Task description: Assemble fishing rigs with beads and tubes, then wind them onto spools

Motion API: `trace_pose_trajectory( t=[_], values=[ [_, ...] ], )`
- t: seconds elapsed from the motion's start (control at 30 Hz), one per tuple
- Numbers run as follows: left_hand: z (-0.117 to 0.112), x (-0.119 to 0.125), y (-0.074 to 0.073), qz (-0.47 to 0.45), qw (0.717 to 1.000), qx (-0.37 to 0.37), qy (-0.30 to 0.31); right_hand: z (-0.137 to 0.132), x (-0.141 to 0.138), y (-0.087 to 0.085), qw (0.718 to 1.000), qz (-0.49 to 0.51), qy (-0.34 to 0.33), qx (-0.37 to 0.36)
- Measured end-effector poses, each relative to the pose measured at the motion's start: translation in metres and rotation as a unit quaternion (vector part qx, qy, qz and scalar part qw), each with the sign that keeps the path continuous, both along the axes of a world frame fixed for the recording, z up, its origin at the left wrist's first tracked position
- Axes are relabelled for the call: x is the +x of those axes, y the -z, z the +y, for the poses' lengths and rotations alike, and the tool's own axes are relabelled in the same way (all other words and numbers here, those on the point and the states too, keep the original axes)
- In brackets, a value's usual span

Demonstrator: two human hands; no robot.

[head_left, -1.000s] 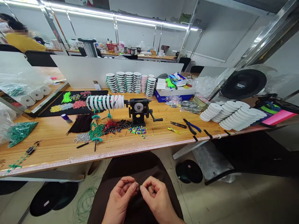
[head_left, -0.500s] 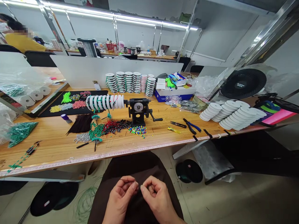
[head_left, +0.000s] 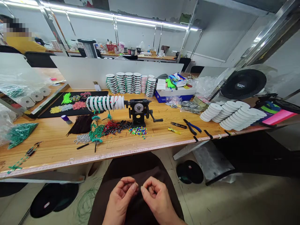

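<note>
Over my lap, my left hand [head_left: 123,195] is closed in a pinch on a thin dark strand [head_left: 125,181] that lies across its index finger. My right hand [head_left: 156,193] is pinched too, thumb against fingertips, a small gap from the left; whatever it holds is too fine to make out. Beyond the hands, a black hand-cranked winder [head_left: 138,109] stands on the bench with a row of white spools [head_left: 106,102] on its shaft. Below the spools lie green tube pieces [head_left: 97,131], red and black pieces [head_left: 117,127] and small coloured beads [head_left: 140,131].
Pliers [head_left: 192,126], a dark pointed tool [head_left: 178,125] and a yellow-handled tool [head_left: 174,130] lie near the bench edge [head_left: 150,150]. Stacked white spools [head_left: 241,115] stand at right, wound spools [head_left: 129,82] at the back. A person in a yellow top [head_left: 24,43] sits far left.
</note>
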State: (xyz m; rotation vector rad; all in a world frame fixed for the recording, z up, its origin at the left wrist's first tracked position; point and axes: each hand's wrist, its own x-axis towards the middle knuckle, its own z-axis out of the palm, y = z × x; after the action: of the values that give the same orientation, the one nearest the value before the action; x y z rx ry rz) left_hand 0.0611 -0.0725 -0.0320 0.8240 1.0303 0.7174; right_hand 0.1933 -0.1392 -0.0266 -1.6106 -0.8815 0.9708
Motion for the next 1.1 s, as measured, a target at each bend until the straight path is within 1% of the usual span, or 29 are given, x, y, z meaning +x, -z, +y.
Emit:
trace_pose_trajectory(
  t=[0.13, 0.33, 0.47, 0.57, 0.63, 0.73, 0.87, 1.0, 1.1],
  values=[
    [0.0, 0.001, 0.001, 0.002, 1.0, 0.007, -0.001, 0.0, -0.001, 0.002, 1.0, 0.003, 0.002, 0.002],
    [0.001, 0.001, -0.003, 0.052, 0.997, 0.051, 0.012, -0.001, -0.002, 0.006, 1.0, -0.002, -0.005, 0.002],
    [0.005, -0.002, -0.006, 0.122, 0.986, 0.107, 0.046, 0.0, 0.0, 0.006, 1.0, -0.009, -0.022, 0.0],
    [0.009, -0.005, -0.005, 0.154, 0.975, 0.154, 0.045, 0.001, 0.002, 0.007, 0.999, 0.027, -0.046, 0.008],
    [0.009, -0.007, -0.005, 0.166, 0.97, 0.175, 0.039, 0.001, 0.002, 0.008, 0.998, 0.055, -0.039, 0.014],
    [0.008, -0.007, -0.005, 0.168, 0.968, 0.185, 0.038, 0.001, 0.001, 0.011, 0.998, 0.057, -0.02, 0.014],
    [0.003, -0.004, -0.005, 0.158, 0.966, 0.196, 0.051, 0.002, -0.004, 0.01, 0.997, 0.072, -0.032, 0.024],
    [0.0, -0.003, -0.002, 0.155, 0.959, 0.228, 0.071, 0.003, -0.009, 0.005, 0.997, 0.051, -0.036, 0.044],
    [0.0, -0.003, -0.002, 0.15, 0.952, 0.257, 0.07, 0.003, -0.011, 0.006, 0.997, 0.049, -0.027, 0.05]
  ],
)
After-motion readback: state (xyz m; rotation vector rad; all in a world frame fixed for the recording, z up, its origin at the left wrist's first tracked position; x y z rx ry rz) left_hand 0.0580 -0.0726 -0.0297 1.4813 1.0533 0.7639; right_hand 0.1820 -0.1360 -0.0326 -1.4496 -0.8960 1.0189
